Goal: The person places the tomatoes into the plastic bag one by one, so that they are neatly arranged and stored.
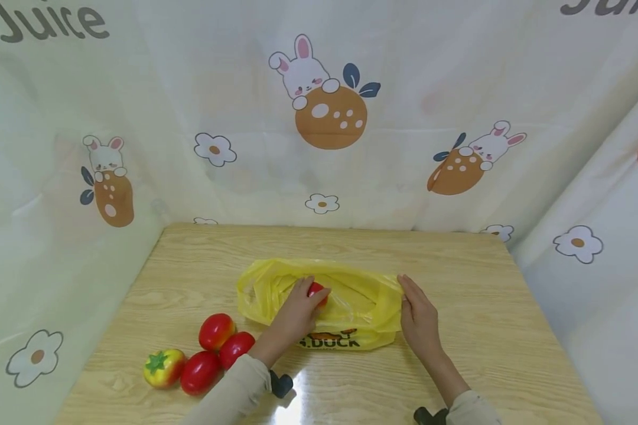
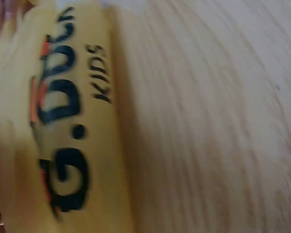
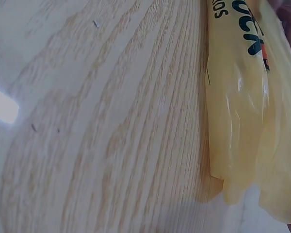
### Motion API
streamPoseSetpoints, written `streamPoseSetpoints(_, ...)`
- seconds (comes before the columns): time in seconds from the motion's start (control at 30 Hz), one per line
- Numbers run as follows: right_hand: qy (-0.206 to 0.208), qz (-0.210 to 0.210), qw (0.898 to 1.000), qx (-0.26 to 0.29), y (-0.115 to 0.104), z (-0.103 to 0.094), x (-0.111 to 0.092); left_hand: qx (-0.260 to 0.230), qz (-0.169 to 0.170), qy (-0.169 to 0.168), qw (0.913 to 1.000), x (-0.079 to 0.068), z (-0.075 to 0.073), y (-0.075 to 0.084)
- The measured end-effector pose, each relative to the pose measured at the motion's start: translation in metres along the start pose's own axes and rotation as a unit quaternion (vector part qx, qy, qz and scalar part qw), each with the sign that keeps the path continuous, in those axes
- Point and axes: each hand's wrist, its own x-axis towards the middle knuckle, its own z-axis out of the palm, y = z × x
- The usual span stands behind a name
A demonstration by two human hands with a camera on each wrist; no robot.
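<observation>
A yellow plastic bag (image 1: 383,304) with black lettering lies on the table, its mouth spread toward the back. My left hand (image 1: 296,310) reaches over the front rim into the mouth and grips a shiny red fruit (image 1: 316,290), partly hidden by the fingers. At the bag's right end my right hand (image 1: 419,316) holds the edge between thumb and fingers. In the left wrist view the lettered front of the bag (image 2: 99,160) fills the left side. The right wrist view shows the bag's crumpled end (image 3: 237,131).
Left of my left forearm sit several fruits: red ones (image 1: 201,373) grouped closely and a yellow-red one (image 1: 164,368) with a green leafy top. The wooden table (image 1: 468,283) meets a printed curtain (image 1: 234,195) behind and at both sides.
</observation>
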Motion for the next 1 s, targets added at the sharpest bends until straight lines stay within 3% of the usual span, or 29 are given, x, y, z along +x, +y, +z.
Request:
streamPoseSetpoints(0.17, -0.009, 0.01, 1.0, 0.003, 0.003, -0.001, -0.002, 0.041, -0.024, -0.056, 0.9973, -0.002, 0.01, -0.003)
streamPoseSetpoints(0.27, -0.008, 0.012, 1.0, 0.01, 0.003, -0.002, -0.003, 0.047, -0.029, -0.05, 0.9973, -0.002, 0.015, -0.005)
streamPoseSetpoints(0.33, -0.006, 0.013, 1.0, 0.012, 0.004, -0.002, -0.004, 0.049, -0.027, -0.018, 0.9983, -0.003, 0.015, -0.004)
streamPoseSetpoints(0.43, -0.004, 0.007, 1.0, 0.015, 0.004, 0.0, -0.004, 0.05, -0.024, 0.063, 0.9964, -0.007, 0.013, -0.002)
streamPoseSetpoints(0.57, -0.001, -0.005, 1.0, 0.02, 0.003, 0.001, -0.004, 0.023, -0.041, 0.169, 0.9845, -0.022, 0.001, 0.003)
streamPoseSetpoints(0.7, 0.003, -0.008, 1.0, 0.015, 0.002, 0.002, -0.004, 0.012, -0.078, 0.224, 0.9714, -0.045, -0.018, -0.003)
streamPoseSetpoints(0.8, 0.0, -0.002, 1.0, 0.013, 0.001, 0.003, -0.005, 0.015, -0.089, 0.28, 0.9556, -0.068, -0.031, -0.015)
streamPoseSetpoints(0.83, -0.001, 0.0, 1.0, 0.013, 0.001, 0.004, -0.005, 0.013, -0.088, 0.31, 0.9465, -0.076, -0.034, -0.02)
streamPoseSetpoints(0.93, -0.002, 0.002, 1.0, 0.013, 0.0, 0.004, -0.006, 0.013, -0.097, 0.4, 0.9111, -0.1, -0.043, -0.035)
streamPoseSetpoints(1.0, -0.001, 0.003, 1.0, 0.013, 0.0, 0.005, -0.008, 0.017, -0.121, 0.443, 0.8883, -0.116, -0.047, -0.045)
